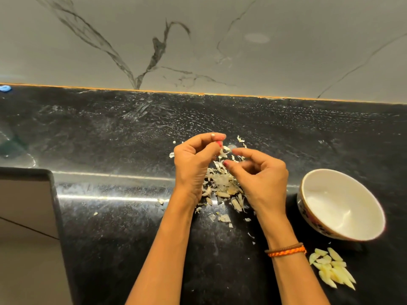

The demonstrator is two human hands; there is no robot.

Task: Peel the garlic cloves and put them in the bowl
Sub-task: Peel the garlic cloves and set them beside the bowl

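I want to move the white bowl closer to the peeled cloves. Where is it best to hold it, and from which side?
Pinch the white bowl at its near-left rim, coming from above with the right hand. It is tilted but open upward, looks empty, and that rim is thin and unobstructed.

On the desk (pixel 110 133), a heap of garlic skins (pixel 222 183) lies at the middle under both hands. The bowl (pixel 340 204) stands right of it; peeled cloves (pixel 331 268) lie just before the bowl.

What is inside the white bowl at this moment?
The white bowl looks empty: its visible inside is bare. The near wall hides a little. The peeled cloves lie on the counter in front of it.
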